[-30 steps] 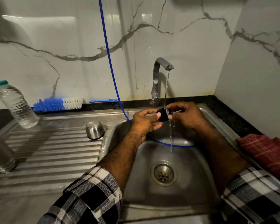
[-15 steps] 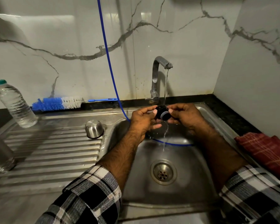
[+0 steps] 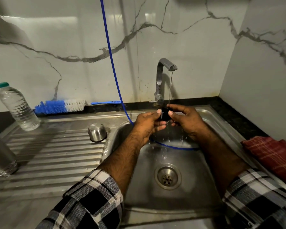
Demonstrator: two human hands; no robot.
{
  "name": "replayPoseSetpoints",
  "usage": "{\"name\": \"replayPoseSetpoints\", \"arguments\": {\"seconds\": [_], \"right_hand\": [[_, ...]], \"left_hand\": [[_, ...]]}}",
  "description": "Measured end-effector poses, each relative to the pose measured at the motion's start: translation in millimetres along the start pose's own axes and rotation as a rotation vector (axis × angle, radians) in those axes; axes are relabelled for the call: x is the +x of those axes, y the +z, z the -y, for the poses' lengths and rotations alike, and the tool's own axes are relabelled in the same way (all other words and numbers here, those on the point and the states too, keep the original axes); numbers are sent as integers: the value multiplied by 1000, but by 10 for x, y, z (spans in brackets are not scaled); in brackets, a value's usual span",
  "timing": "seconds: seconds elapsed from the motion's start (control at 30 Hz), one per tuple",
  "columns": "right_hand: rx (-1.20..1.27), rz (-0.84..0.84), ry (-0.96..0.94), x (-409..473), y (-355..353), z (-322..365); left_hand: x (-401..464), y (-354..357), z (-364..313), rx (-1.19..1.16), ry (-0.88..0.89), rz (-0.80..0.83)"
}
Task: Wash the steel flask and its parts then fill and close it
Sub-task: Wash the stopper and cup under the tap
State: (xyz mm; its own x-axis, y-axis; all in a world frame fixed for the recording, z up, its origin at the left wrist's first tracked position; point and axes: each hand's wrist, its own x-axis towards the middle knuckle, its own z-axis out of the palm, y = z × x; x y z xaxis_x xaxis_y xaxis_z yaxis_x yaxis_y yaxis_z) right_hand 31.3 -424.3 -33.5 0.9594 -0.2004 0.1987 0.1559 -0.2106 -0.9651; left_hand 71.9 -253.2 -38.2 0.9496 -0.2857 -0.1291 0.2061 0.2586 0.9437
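A small black flask stopper (image 3: 165, 115) is held under the running tap (image 3: 163, 75), over the steel sink (image 3: 205, 162). My left hand (image 3: 147, 124) pinches it from the left and my right hand (image 3: 185, 120) grips it from the right, thumb on top. Water streams onto it and splashes below. The steel flask body (image 3: 0, 156) stands at the far left edge of the drainboard, partly cut off. A steel cup lid (image 3: 97, 132) sits upside down on the drainboard beside the basin.
A blue and white bottle brush (image 3: 61, 106) lies along the back ledge. A clear plastic water bottle (image 3: 17, 107) leans at the back left. A blue hose (image 3: 112, 63) hangs from above into the basin. A red checked cloth (image 3: 271, 154) lies on the right counter.
Both hands have turned the black stopper between the fingers under the stream; my right thumb now lies on top of it. Splashing below has grown.
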Motion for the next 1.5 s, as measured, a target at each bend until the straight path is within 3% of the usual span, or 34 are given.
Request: {"name": "replayPoseSetpoints", "arguments": {"seconds": [0.17,0.3,0.4,0.5,0.6,0.67,0.8,0.9,0.97,1.03,1.1,1.17,1.27,1.33,1.43,1.5], "right_hand": [[-194,17,-68,-7,136,32],[-248,-68,-131,-34,215,54],[-287,-162,-120,-17,292,52],[-312,-184,81,36,340,183],[-66,-118,466,4,320,278],[-91,-106,464,0,328,284],[-356,-137,11,58,345,169],[-368,-113,-161,16,354,133],[-364,-85,-103,17,373,181],[-267,-20,171,8,343,217],[-171,119,481,-85,351,223],[-169,102,517,-89,428,236],[-200,-150,400,55,510,272],[-106,-203,383,102,453,304],[-116,-240,312,59,389,304],[-257,-225,156,17,403,277]], "left_hand": [[-2,-9,-11,148,8,-6],[12,-44,-29,146,30,43],[-10,1,-23,233,184,43],[43,-40,48,634,555,44],[88,-130,76,899,749,29],[89,-117,88,864,664,39],[94,-80,37,497,300,48],[88,-109,-4,346,226,53],[86,-127,-16,483,409,17],[47,-124,-37,737,731,7],[-11,-55,-43,918,906,41],[-72,29,-69,965,946,10],[2,-59,-97,802,1057,-210],[86,-184,-67,734,991,-248],[146,-250,40,674,637,-88],[90,-170,60,548,448,14]]}}
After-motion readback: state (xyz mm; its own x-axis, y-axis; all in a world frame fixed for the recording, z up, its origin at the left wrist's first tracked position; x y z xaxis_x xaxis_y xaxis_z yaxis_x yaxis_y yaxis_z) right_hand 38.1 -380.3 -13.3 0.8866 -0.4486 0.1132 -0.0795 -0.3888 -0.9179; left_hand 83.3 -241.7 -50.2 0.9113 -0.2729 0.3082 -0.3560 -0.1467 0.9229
